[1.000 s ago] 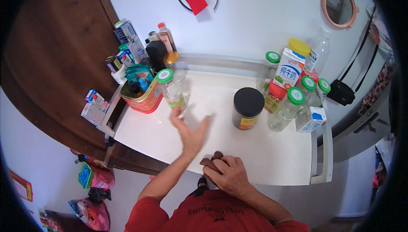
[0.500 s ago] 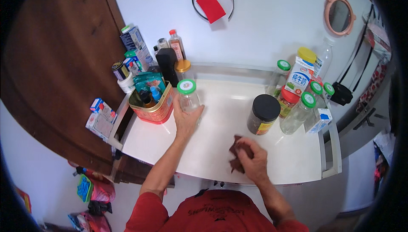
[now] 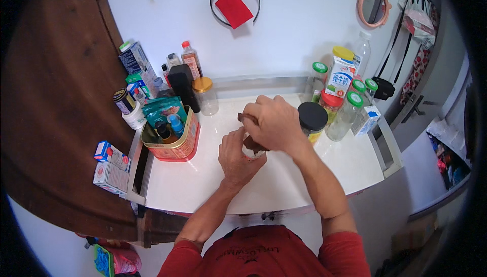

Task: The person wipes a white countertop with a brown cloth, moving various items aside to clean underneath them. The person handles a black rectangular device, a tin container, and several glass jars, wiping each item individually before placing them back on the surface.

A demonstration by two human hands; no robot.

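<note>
"Holding what in the right hand (image 3: 271,123)?"
"Clutching a brown cloth (image 3: 252,145), fingers bunched tight, just above the left hand (image 3: 237,158)."
"And in the left?"
"Wrapped around a mostly hidden glass jar (image 3: 251,154), directly below the brown cloth."
"Around the grip?"
"See a black-lidded jar (image 3: 313,116) near to the right, a red tin (image 3: 175,151) well to the left."

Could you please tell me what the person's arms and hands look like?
Short, plain red sleeves leave both forearms bare. The left hand and right hand wear no gloves, and no watch or bracelet shows at either wrist.
</note>
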